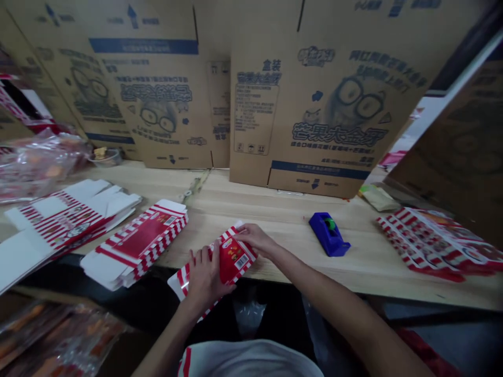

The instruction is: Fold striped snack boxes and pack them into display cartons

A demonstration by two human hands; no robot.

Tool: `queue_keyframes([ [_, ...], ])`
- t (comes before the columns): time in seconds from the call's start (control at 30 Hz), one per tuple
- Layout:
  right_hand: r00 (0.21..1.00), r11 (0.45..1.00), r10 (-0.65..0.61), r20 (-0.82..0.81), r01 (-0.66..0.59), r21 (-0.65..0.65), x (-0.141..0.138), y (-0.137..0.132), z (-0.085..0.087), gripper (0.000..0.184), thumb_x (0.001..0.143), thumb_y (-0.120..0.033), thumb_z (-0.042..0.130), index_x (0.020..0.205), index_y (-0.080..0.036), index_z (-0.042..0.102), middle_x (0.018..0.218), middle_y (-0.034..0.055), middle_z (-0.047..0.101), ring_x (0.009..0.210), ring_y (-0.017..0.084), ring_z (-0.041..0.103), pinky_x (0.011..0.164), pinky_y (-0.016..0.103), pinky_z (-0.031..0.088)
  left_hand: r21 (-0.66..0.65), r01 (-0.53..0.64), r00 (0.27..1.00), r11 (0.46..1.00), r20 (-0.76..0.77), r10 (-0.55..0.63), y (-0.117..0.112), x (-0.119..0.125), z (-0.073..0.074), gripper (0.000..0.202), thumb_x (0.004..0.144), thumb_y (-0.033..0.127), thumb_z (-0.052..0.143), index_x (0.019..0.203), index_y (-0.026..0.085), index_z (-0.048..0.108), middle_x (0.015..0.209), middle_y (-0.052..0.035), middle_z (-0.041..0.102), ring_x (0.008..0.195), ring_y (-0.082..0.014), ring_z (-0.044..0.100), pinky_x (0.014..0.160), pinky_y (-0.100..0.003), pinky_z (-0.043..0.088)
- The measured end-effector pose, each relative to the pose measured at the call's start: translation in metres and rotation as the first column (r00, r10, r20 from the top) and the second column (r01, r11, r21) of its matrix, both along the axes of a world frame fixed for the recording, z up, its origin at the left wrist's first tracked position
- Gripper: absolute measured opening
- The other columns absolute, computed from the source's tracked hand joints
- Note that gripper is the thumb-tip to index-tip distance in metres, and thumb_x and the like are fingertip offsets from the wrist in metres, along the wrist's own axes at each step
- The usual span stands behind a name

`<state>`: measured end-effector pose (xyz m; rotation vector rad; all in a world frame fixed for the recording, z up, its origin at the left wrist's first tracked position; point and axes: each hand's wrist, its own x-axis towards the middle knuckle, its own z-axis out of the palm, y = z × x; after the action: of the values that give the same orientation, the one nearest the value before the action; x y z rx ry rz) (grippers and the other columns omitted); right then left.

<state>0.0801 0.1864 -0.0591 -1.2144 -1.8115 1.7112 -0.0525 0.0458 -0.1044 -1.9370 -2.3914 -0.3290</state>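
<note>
White cloth with a red stripe (236, 361) fills the bottom edge, and just above it, at 12 o'clock, a flattened red-and-white striped carton (231, 262) lies tilted, its long axis running from 7 toward 1 o'clock. The left hand (204, 280) has its fingers curled around the carton's lower half, gripping it. The right hand (255, 240) lies over the upper end, fingers together; whether it grips cannot be told. That hand is nearer the blue tape dispenser (329, 235) at 2 o'clock.
</note>
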Motion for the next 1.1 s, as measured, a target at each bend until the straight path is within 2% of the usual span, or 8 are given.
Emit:
queue_keyframes([
  [0.13,0.881,0.866,-0.296,-0.37,0.411,0.284,0.036,-0.028,-0.004,0.044,0.065,-0.034,0.077,0.1,-0.02,0.055,0.107,0.009,0.065,0.102,0.022,0.061,0.093,0.039,0.048,0.069,-0.079,0.975,0.994,0.214,0.063,-0.011,-0.011,0.035,0.109,0.056,0.05,0.075,0.144,0.012,0.023,0.123,-0.0181,0.06,0.116,-0.0372,0.054,0.107,-0.051,0.029],
  [0.3,0.839,0.999,-0.047,-0.542,0.034,-0.033,0.053,-0.072,-0.025,0.058,0.062,-0.032,0.081,0.112,-0.024,0.055,0.119,0.0087,0.064,0.108,0.025,0.063,0.093,0.042,0.051,0.094,-0.108,0.84,0.99,0.542,0.04,-0.013,0.01,0.05,0.104,0.057,0.048,0.077,0.142,0.016,0.026,0.124,-0.0157,0.061,0.111,-0.035,0.06,0.09,-0.045,0.048],
  [0.43,0.824,0.993,-0.118,-0.554,0.081,-0.091,0.065,-0.079,-0.023,0.05,0.065,-0.027,0.079,0.111,-0.024,0.059,0.116,0.0062,0.067,0.106,0.025,0.064,0.092,0.041,0.052,0.18,-0.078,0.693,0.98,0.717,-0.077,-0.014,0.034,0.042,0.087,0.064,0.035,0.072,0.139,0.016,0.032,0.133,-0.0159,0.055,0.122,-0.0323,0.053,0.101,-0.046,0.043],
  [0.5,0.831,0.99,-0.14,-0.538,0.107,-0.092,0.078,-0.076,-0.022,0.044,0.066,-0.029,0.078,0.107,-0.022,0.062,0.108,0.0059,0.07,0.098,0.025,0.067,0.087,0.04,0.054,0.182,-0.053,0.516,0.982,0.847,-0.129,-0.015,0.037,0.038,0.078,0.065,0.033,0.072,0.135,0.017,0.039,0.131,-0.0146,0.057,0.119,-0.0309,0.056,0.1,-0.045,0.044],
  [0.63,0.872,0.987,-0.163,-0.461,0.148,-0.07,0.102,-0.069,-0.03,0.032,0.069,-0.032,0.076,0.096,-0.019,0.067,0.089,0.0048,0.074,0.081,0.024,0.07,0.078,0.04,0.057,0.033,-0.051,-0.027,0.998,0.999,-0.034,-0.012,0.033,0.031,0.049,0.06,0.037,0.079,0.101,0.014,0.063,0.097,-0.0104,0.073,0.087,-0.0277,0.07,0.079,-0.04,0.055],
  [0.73,0.925,0.993,-0.094,-0.367,0.116,0.038,0.111,-0.064,-0.037,0.026,0.072,-0.033,0.072,0.094,-0.019,0.069,0.085,0.0039,0.074,0.082,0.025,0.069,0.076,0.04,0.057,-0.047,-0.13,-0.234,0.99,0.972,0.015,-0.008,0.035,0.029,0.039,0.058,0.04,0.082,0.081,0.012,0.067,0.073,-0.0062,0.074,0.062,-0.0233,0.069,0.065,-0.037,0.056],
  [0.9,0.927,0.971,-0.15,-0.343,0.203,0.123,0.125,-0.05,-0.039,0.026,0.074,-0.036,0.07,0.094,-0.019,0.068,0.084,0.004,0.073,0.075,0.023,0.069,0.066,0.034,0.057,0.024,-0.062,-0.27,0.998,0.962,-0.04,-0.01,0.049,0.021,0.04,0.066,0.041,0.079,0.094,0.014,0.07,0.076,-0.0043,0.074,0.064,-0.021,0.069,0.066,-0.033,0.055],
  [1.1,0.905,0.963,-0.221,-0.363,0.26,0.064,0.134,-0.044,-0.05,0.033,0.069,-0.04,0.075,0.094,-0.02,0.067,0.089,0.0054,0.074,0.079,0.025,0.07,0.072,0.037,0.057,-0.08,0.108,-0.297,0.991,0.949,0.109,-0.028,0.053,0.0,0.04,0.067,0.045,0.077,0.086,0.011,0.072,0.072,-0.0071,0.074,0.062,-0.0225,0.069,0.065,-0.033,0.055],
])
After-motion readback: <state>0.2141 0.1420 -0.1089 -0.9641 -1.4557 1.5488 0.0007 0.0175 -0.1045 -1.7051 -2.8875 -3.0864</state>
